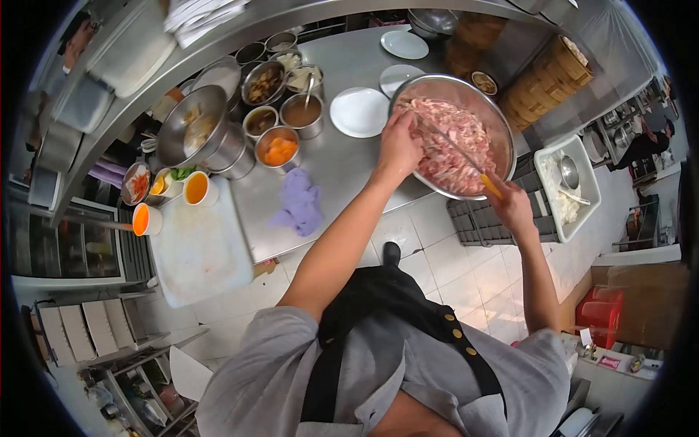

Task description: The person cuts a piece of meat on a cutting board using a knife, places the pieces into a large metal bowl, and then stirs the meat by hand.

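Observation:
A large metal bowl [508,120] full of pinkish minced meat [459,142] stands at the right end of the steel counter. My right hand [512,210] is closed round the yellow handle of a long, thin-bladed tool [492,186], either a knife or a narrow spatula. Its blade crosses over the meat towards my left hand. At the bowl's left side, my left hand [400,147] has its fingers curled together near the blade's far end. What those fingers hold, if anything, is hidden.
White plates [359,113] sit left of the bowl. Bamboo steamers [547,84] rise behind it. A purple cloth [297,204], a container of orange pieces [278,148] and a white cutting board [200,244] lie farther left. A white tub [590,178] with a ladle stands right.

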Motion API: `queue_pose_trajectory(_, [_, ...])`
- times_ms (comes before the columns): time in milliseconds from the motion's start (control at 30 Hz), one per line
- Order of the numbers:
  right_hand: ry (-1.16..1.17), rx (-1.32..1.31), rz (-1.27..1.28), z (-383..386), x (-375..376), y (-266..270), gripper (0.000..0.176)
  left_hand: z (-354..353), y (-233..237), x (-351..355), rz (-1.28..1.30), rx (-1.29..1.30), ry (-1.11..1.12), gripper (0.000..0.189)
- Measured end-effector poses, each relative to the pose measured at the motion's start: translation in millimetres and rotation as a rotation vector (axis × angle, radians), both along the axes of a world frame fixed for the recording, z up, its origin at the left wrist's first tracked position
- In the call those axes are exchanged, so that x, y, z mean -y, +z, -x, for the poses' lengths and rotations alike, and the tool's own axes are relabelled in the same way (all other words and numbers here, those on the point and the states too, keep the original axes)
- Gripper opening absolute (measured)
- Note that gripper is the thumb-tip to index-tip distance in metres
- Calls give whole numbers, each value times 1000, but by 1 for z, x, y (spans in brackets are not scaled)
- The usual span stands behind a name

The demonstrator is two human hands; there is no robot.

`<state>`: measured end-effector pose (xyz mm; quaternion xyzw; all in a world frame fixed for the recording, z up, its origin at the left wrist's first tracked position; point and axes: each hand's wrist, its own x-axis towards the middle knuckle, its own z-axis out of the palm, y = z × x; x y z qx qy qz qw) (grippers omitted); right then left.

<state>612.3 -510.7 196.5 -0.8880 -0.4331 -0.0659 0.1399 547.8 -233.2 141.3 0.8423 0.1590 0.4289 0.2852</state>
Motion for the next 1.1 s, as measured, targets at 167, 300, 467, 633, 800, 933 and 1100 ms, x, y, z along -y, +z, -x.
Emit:
queue_pose_trajectory(167, [176, -52, 135, -73, 78, -31, 52, 93, -28, -12, 550, -141, 171, 40])
queue_pose_trajectory(300, [136, -232, 257, -91, 107, 27, 59, 277, -109, -84, 128, -240, 900, 37])
queue_pose_trajectory(467, [187, -433, -84, -96, 64, -25, 48, 450, -139, -132, 138, -313, 1422, 34])
queue_pose_trajectory(633, [178, -416, 67, -95, 42, -55, 44, 492, -156, -162, 206, -520, 1311, 25])
queue_pose_trajectory(800, [19, -428, 26, -86, 77, -26, 45, 556, -222, -196, -146, -875, 918, 18])
queue_pose_trajectory(933, [-194, -451, -144, -36, 85, 20, 48, 460, -144, -195, 211, -689, 828, 6])
queue_pose_trajectory(1100, [-384, -494, -280, -32, 98, 4, 46, 143, -40, -56, 581, -151, -47, 18])
